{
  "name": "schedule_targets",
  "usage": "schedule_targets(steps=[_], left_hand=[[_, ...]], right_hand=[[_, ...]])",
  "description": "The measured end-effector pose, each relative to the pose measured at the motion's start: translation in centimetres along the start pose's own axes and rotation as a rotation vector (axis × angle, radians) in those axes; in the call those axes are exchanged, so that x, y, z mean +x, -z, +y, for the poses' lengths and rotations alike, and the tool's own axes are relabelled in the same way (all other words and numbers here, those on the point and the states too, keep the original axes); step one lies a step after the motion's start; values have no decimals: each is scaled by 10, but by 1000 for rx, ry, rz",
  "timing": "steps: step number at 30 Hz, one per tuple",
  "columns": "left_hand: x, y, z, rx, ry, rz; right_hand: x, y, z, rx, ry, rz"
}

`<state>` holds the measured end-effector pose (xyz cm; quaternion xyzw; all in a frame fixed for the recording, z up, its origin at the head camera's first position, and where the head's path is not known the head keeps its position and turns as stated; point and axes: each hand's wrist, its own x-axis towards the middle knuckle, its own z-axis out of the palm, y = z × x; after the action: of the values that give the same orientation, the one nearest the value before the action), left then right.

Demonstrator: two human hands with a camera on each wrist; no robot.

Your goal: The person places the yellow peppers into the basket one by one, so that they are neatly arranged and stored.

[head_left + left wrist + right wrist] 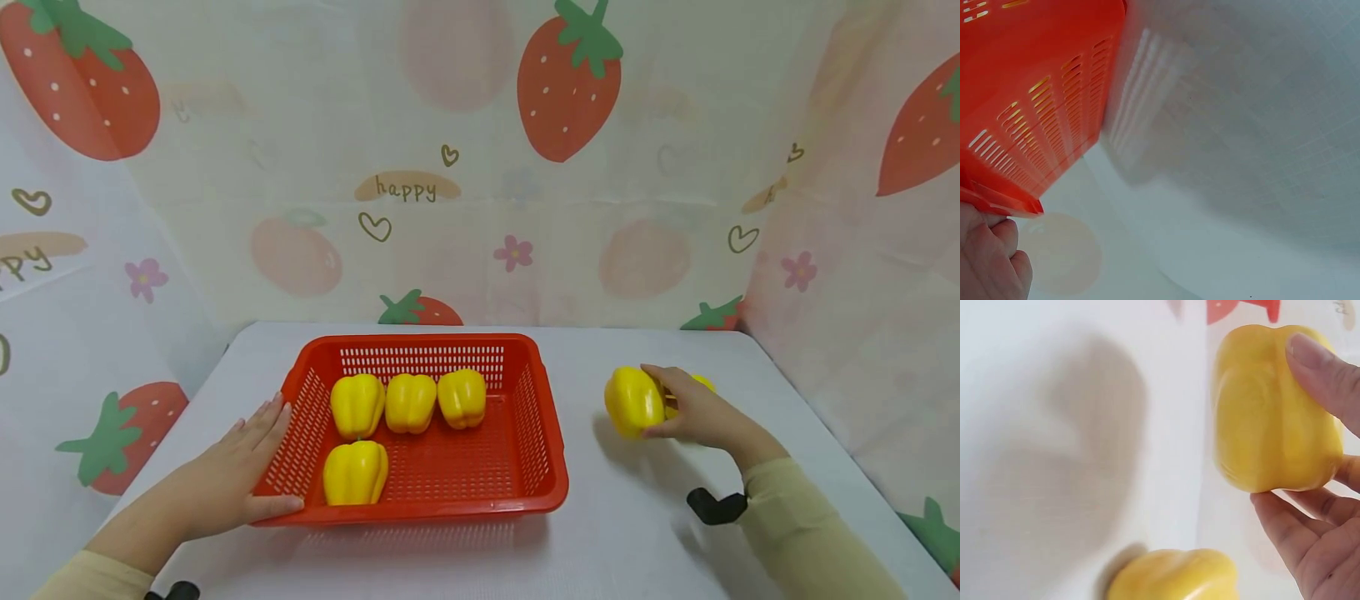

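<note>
A red plastic basket (465, 505) with slotted walls sits on the table. Inside it are three yellow bell peppers in a back row, among them the middle pepper (410, 403), and another yellow pepper (356, 473) near the front left. My left hand (225, 475) rests at the basket's left front corner, fingers straight along the left rim and thumb on the front rim. Right of the basket, my right hand (701, 412) holds a yellow bell pepper (1275, 412) above the table, between thumb and fingers. Another yellow pepper (1175, 578) lies below, mostly hidden behind that hand in the head view.
The white tabletop (615, 542) runs around the basket. A cloth (480, 167) printed with strawberries, hearts and flowers hangs behind the table and at both sides. Black straps or mounts show at both wrists.
</note>
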<state>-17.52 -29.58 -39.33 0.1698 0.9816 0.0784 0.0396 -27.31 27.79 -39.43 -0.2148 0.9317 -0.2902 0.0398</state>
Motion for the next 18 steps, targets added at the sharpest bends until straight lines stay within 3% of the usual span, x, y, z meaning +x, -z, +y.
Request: schedule_targets(steps=[18], left_hand=[[1,1,1,3,-6,6]], right_hand=[[28,25,-40,-1,84,-37]])
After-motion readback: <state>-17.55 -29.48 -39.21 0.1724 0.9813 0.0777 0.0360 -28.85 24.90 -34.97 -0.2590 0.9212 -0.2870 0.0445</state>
